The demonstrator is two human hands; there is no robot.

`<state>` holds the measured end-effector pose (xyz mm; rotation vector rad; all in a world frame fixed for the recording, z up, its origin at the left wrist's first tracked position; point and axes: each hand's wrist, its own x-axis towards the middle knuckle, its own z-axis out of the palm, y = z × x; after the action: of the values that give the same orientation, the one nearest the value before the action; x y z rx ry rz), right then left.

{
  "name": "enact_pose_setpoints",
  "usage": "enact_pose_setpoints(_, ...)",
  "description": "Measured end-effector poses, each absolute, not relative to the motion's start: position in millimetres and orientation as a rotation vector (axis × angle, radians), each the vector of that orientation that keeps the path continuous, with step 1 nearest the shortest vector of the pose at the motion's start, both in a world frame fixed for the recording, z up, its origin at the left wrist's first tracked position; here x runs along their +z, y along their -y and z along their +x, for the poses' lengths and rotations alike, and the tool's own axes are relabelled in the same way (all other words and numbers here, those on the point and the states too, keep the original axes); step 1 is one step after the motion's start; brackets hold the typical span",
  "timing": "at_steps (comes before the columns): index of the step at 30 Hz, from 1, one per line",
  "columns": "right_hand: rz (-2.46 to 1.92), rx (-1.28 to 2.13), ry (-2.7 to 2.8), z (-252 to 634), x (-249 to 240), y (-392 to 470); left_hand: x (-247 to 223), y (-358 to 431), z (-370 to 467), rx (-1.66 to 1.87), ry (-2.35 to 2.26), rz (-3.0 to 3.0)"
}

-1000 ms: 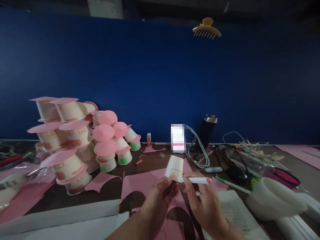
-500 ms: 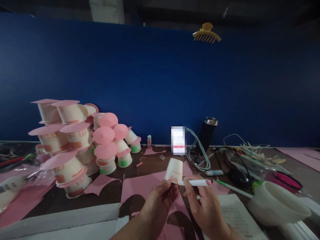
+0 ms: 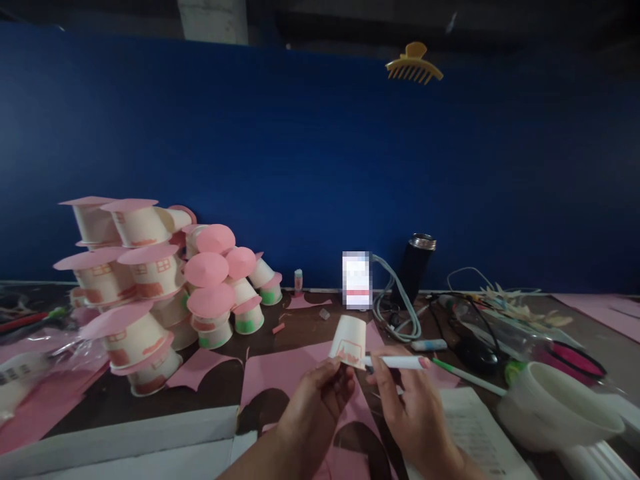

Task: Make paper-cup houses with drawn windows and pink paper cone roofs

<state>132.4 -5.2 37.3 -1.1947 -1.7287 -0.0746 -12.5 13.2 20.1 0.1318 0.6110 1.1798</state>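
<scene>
A white paper cup (image 3: 351,333) is held upside down by its rim in my left hand (image 3: 317,403), fingers and thumb pinched on its lower edge. Reddish-brown marker lines show on the side of the cup facing me. My right hand (image 3: 413,407) grips a white marker (image 3: 403,362) with a pinkish end, lying nearly level. The marker's tip is close to the cup's rim; whether it touches, I cannot tell. Beneath both hands lies a pink paper sheet (image 3: 285,367) with round cut-outs.
At left stand stacked cup houses (image 3: 145,280) with pink paper roofs. A blurred phone screen (image 3: 357,280), a cable (image 3: 413,313) and a black bottle (image 3: 414,273) are at the back. To the right are a green-tipped marker (image 3: 470,378), a mouse (image 3: 475,353) and a stack of bowls (image 3: 555,407).
The marker has shifted slightly right, away from the drawn lines on the cup, and more of the drawing shows. The left hand and cup have hardly moved.
</scene>
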Motion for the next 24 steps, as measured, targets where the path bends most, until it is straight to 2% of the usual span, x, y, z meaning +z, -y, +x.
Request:
enact_pose_setpoints(8, -1.212, -0.121, 1.720, 133.0, 36.7, 5.8, 25.1, -13.9, -11.9, 1.171, -0.594, 0.149)
enact_pose_setpoints(24, -1.190, -0.007, 1.731, 131.5, 39.1, 9.8, 23.2, -11.7, -11.4, 1.186, -0.571, 0.214)
